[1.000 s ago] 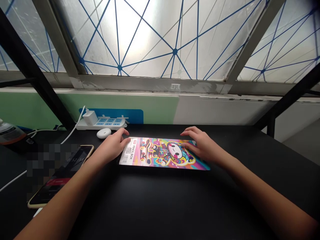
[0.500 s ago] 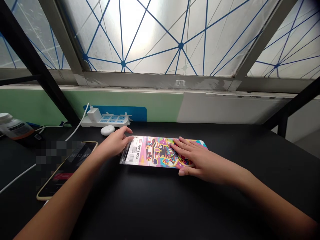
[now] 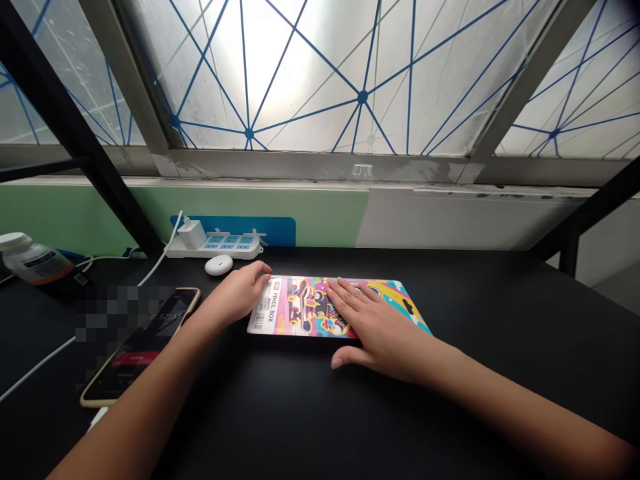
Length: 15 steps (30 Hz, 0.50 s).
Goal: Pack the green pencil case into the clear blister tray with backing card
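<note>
A flat, brightly coloured package printed "PENCIL BOX" [image 3: 295, 308] lies on the black desk, a cartoon skateboard figure on its face. My left hand [image 3: 245, 290] is at its far left corner, fingers curled and closed against that edge; the fingertips are partly hidden. Across the middle of the pencil box my right hand [image 3: 377, 323] rests flat, palm down. Its fingers are stretched out and the thumb sticks out past the near edge. A dark hanging slot shows near the package's right end.
Left of the package lies a phone [image 3: 143, 350] in a pale case, partly behind my left forearm. A white earbud case [image 3: 219, 265] sits before a power strip [image 3: 215, 245] with a plugged-in charger. A bottle [image 3: 37, 263] stands far left. Black frame bars [image 3: 110, 193] slant at both sides.
My right hand has slid left over the pencil box, uncovering its right end. The left fingers have closed at the corner, and the clear left edge no longer shows. The view has shifted slightly.
</note>
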Available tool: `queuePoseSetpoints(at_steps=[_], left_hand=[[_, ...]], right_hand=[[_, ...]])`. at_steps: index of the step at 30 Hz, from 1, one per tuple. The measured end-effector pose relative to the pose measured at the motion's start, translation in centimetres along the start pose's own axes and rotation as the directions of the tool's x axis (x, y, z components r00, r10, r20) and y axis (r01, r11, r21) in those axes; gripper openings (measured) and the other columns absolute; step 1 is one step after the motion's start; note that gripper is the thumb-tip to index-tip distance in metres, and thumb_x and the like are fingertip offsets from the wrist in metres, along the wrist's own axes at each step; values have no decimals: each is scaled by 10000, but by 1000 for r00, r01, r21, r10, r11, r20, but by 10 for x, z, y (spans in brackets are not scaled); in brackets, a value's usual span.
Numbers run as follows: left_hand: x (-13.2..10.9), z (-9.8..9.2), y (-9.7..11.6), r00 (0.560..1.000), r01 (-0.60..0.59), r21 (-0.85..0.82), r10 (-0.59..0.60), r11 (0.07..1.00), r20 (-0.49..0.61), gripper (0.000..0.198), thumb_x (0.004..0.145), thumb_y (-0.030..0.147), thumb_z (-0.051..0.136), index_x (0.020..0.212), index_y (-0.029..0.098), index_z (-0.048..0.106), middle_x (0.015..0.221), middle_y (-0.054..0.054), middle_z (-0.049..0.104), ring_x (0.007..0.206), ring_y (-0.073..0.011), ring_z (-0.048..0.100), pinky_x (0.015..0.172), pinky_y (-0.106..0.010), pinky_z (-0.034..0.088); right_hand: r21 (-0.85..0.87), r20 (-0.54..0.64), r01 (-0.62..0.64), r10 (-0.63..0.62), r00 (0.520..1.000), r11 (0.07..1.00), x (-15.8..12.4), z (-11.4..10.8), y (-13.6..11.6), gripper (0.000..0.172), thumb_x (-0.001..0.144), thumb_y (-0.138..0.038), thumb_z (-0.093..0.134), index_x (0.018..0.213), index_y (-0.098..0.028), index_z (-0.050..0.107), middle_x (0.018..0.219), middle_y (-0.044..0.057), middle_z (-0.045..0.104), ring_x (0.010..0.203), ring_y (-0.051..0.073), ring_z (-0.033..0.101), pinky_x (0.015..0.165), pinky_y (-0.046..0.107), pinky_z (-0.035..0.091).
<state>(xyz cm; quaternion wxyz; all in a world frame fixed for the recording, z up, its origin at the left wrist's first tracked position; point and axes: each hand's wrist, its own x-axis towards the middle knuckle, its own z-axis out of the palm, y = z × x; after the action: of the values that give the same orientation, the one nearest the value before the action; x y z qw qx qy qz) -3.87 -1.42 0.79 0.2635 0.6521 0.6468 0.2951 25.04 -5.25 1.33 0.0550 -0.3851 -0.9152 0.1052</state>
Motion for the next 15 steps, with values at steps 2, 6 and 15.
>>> queuePoseSetpoints(at_steps=[2, 6, 15], left_hand=[[-1, 2, 1, 992, -75, 30, 78, 997, -101, 200, 835, 420, 628, 939, 269, 709, 865, -78, 721, 806, -314, 662, 756, -360, 471], [-4, 14, 7, 951, -288, 47, 291, 957, -106, 270, 816, 450, 673, 1000, 257, 717, 1048, -102, 698, 1051, -345, 587, 980, -407, 400], [-12, 8, 25, 779, -547, 448, 626, 707, -38, 248, 929, 405, 620, 1081, 210, 622, 1028, -86, 656, 982, -289, 555, 871, -413, 452]], right_hand=[[4, 23, 7, -7, 1000, 1000, 0, -4, 4, 1006, 820, -799, 475, 1588, -214, 191, 1632, 144, 190, 1493, 383, 178, 1186, 594, 187], [-9, -22, -127, 126, 992, 992, 0, -11, 25, 810, 917, -707, 403, 1556, -220, 298, 1622, 125, 273, 1483, 359, 237, 1179, 575, 202], [-141, -486, -172, 83, 870, 975, 4, -16, 46, 532, 813, -642, 657, 1058, -171, 616, 975, 120, 654, 888, 286, 616, 791, 425, 507]])
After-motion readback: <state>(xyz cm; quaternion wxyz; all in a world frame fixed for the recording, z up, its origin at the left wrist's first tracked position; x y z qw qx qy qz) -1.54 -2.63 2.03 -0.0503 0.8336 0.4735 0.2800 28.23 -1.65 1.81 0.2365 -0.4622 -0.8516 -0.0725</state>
